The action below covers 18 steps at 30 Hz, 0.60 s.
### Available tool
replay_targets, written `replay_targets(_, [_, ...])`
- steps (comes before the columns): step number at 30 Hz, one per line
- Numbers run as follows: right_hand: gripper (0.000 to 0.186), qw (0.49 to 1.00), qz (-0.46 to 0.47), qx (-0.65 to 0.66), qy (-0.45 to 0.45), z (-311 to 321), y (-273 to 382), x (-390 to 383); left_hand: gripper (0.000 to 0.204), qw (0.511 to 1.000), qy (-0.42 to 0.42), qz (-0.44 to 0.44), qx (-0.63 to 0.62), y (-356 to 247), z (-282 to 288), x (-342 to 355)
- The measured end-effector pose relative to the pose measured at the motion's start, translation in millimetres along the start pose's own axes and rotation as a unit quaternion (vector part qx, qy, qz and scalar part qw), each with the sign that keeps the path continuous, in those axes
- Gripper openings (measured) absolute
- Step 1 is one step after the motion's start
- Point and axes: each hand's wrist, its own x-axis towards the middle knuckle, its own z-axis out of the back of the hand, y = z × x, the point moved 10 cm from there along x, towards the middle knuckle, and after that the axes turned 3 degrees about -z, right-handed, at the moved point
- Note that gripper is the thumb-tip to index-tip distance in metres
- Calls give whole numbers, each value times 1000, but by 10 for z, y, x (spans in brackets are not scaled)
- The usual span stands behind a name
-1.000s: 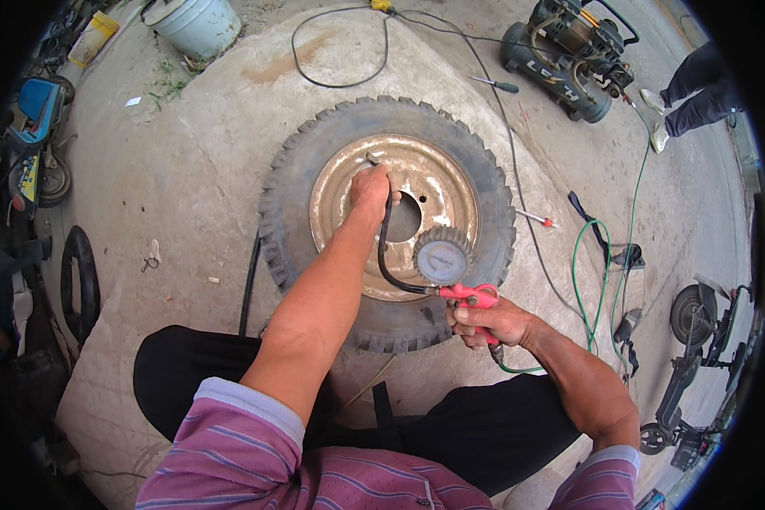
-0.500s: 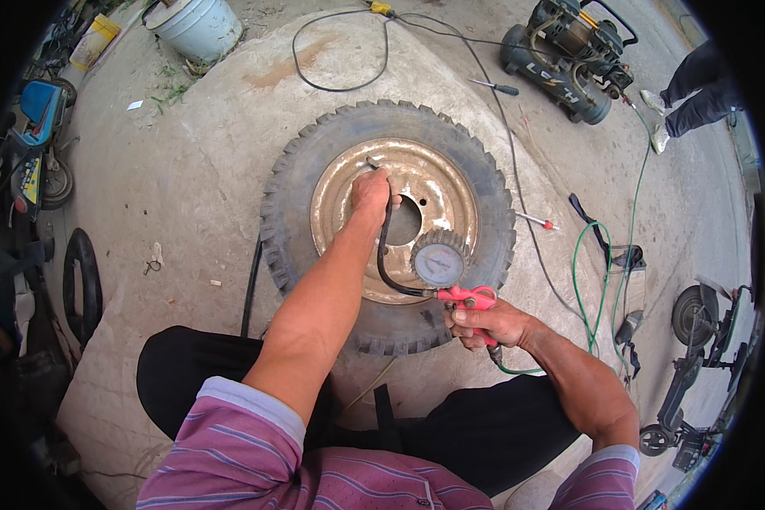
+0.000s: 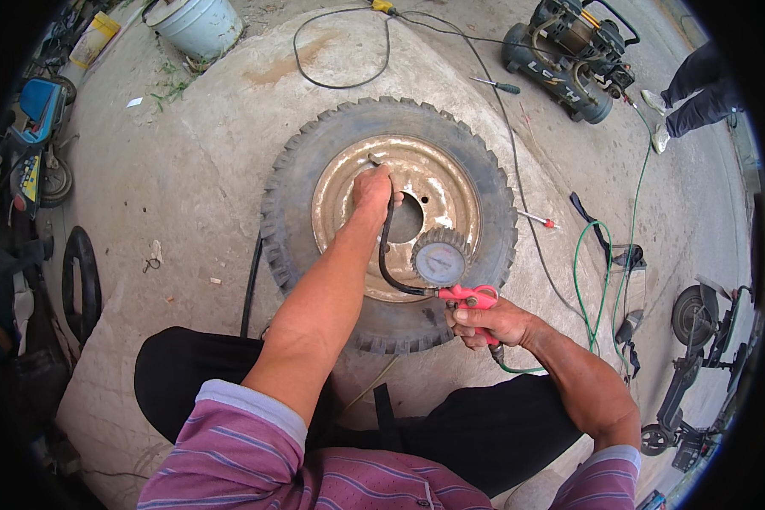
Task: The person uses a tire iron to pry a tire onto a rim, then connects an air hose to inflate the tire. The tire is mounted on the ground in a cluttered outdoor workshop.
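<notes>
A chunky-treaded tire (image 3: 297, 187) lies flat on the ground before me, fitted on a rusty tan wheel rim (image 3: 461, 200). My right hand (image 3: 503, 323), at the tire's near right edge, is wrapped round a red tire inflator gun (image 3: 470, 296). Its round dial gauge (image 3: 439, 263) sits above the rim's lower right part. From the gun a short black hose (image 3: 385, 259) curves up to my left hand (image 3: 372, 189), which is closed on the hose's far end at the upper left of the rim. A small metal piece pokes out beyond those fingers; its joint is hidden.
An air compressor (image 3: 565, 68) stands at the far right, beside a person's legs (image 3: 697, 93). A green air hose (image 3: 576, 263) and black cables cross the ground. Two screwdrivers (image 3: 506, 87) lie around the tire. A white bucket (image 3: 197, 30) and scooters (image 3: 38, 136) line the left.
Both hands keep their grips on the gun and hose. The view has shifted very slightly; nothing else has visibly moved.
</notes>
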Motion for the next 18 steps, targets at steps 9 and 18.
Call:
replay_targets(9, [24, 1000, -1, -19, -6, -46, 40, -15, 28, 1000, -1, 2, -7, 7, -6, 10])
replay_targets(18, [26, 1000, -6, -26, -11, -23, 16, 1, 27, 1000, -6, 4, -18, 16, -2, 8])
